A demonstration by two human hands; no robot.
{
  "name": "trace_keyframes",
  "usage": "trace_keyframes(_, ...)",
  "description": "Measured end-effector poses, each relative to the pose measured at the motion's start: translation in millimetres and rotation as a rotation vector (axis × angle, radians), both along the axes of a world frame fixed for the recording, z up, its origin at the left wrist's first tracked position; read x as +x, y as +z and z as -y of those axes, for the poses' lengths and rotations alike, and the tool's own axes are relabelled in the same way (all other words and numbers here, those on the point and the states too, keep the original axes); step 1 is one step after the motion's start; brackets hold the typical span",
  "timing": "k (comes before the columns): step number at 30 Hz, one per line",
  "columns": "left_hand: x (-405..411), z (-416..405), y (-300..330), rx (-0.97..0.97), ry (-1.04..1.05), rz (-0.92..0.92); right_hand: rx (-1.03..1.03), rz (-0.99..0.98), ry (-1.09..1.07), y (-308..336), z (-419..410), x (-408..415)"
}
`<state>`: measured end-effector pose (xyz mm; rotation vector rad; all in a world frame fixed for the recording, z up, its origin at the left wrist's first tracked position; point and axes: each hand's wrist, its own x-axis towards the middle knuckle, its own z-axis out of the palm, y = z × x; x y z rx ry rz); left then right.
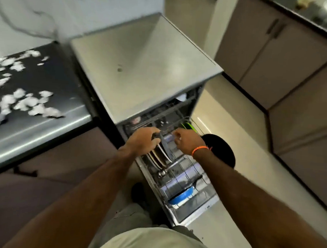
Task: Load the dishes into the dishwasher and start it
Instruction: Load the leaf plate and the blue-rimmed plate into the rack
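Dishwasher [146, 70] sits straight ahead of both hands, door dropped open toward the person, lower rack [184, 174] pulled out over it and running lengthwise back toward the body. So everything that matters is under and just behind the hands.

Next down in size: a black round pan or plate [222, 151] leans at the rack's right edge, just outside the right wrist. A blue bowl [181, 197] sits in the near end of the rack, well behind the hands. A green item [187, 126] pokes up just beyond the right hand; can't say what it is.

The bit that counts is the stack of plates [160, 156], standing on edge at the rack's far-left end, faces pointing along the rack. The left hand [144, 140] is curled over their top rims, so it's clearly the closer one. The right hand [186, 143] is just beside them, fingers bent toward the rack wires; too blurry to tell if it's gripping anything.

My guess is the plates are being settled into the tines, and loading isn't finished.
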<state>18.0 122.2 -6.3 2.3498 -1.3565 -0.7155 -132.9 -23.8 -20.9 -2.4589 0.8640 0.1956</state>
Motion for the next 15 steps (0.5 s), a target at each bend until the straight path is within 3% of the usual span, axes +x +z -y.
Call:
trace_keyframes(7,31,-183,17,-0.03,0.467,0.014,-0.042,0.062,0.436,36,-123,94)
trace_keyframes(15,41,-380,43,-0.09,0.854,0.166,0.003,0.12,0.871,59,-301,192)
